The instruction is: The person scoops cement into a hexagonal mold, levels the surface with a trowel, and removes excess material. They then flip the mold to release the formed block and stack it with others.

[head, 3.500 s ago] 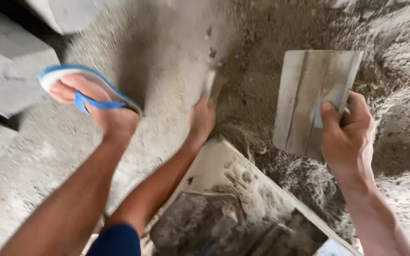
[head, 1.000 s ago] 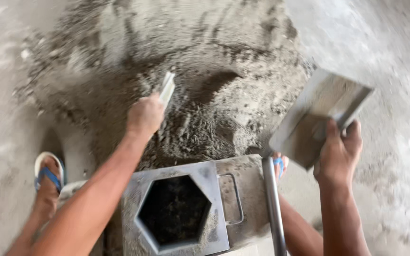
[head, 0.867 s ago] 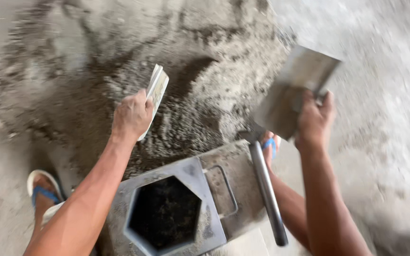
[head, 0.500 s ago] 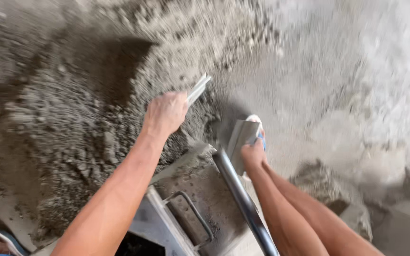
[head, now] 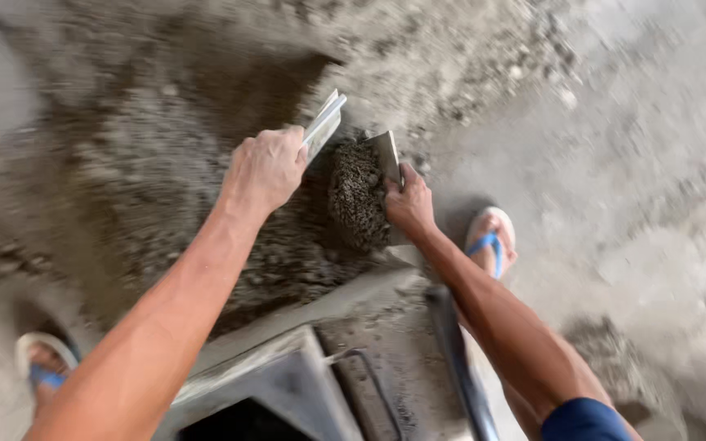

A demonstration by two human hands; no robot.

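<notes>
Clearly, the fingers of the left hand (head: 265,167) are curled tight around the near end of a flat metal float (head: 324,125), the knuckles turned up toward the camera, so the grip itself is hidden under the back of the hand. The float's thin blade sticks out past the thumb side, tilted, its edge catching light. Opposite it, the fingers of the right hand (head: 408,202) are clamped on the lower edge of a second metal plate (head: 386,155), which stands nearly upright. Between the two plates sits a clump of damp grey mortar (head: 357,196), pressed against the face of the right-hand plate and just beside the left float; whether the float touches the clump cannot be told.

Both hands work over a broad mortar heap (head: 165,155) spread on the ground, darker and wetter at the left, paler and drier toward the upper right. Both bare forearms run down to the lower edge of the view. Near that edge lies a grey steel block mould (head: 288,376), dusted with mortar, with a dark round bar (head: 455,367) alongside the right forearm. A foot in a blue-strapped sandal (head: 492,241) stands on the pale floor right of the hands; another sandalled foot (head: 42,367) shows at the lower left corner.
</notes>
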